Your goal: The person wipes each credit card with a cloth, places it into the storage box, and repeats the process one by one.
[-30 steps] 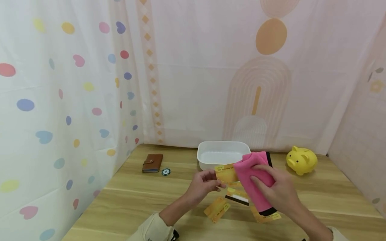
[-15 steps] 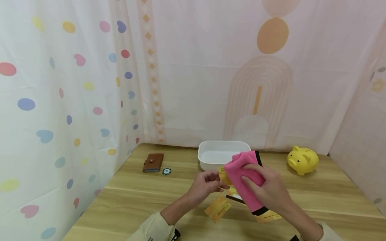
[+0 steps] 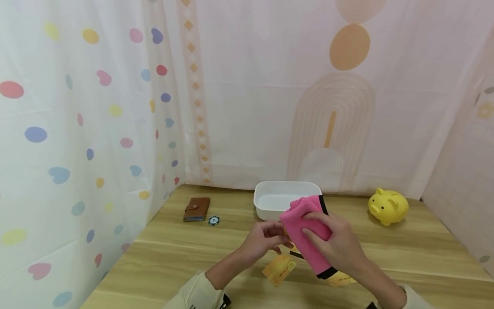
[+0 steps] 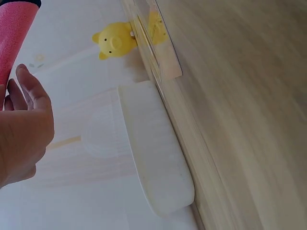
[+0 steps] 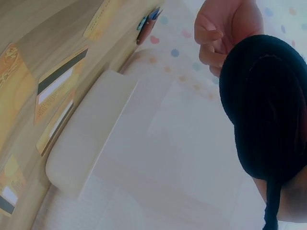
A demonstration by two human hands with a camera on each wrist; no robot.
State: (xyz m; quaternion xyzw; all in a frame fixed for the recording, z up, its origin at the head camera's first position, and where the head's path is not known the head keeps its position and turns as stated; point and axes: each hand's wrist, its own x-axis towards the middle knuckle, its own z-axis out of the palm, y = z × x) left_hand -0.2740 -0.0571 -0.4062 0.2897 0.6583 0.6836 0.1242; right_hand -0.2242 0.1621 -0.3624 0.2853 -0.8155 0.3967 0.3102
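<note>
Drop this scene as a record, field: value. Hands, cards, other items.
Left hand: fingers curled, apparently on a yellow card mostly hidden by the cloth
Right hand: holds a folded pink cloth with black edging
Loose cards: several, yellow, below the hands; some partly covered in the head view
Container: white, open-topped, beyond the hands
Left side: brown wallet, chip beside it
Right side: yellow piggy bank
Surface: wood-grain table

Pale patterned curtains around a wood-grain tabletop.
</note>
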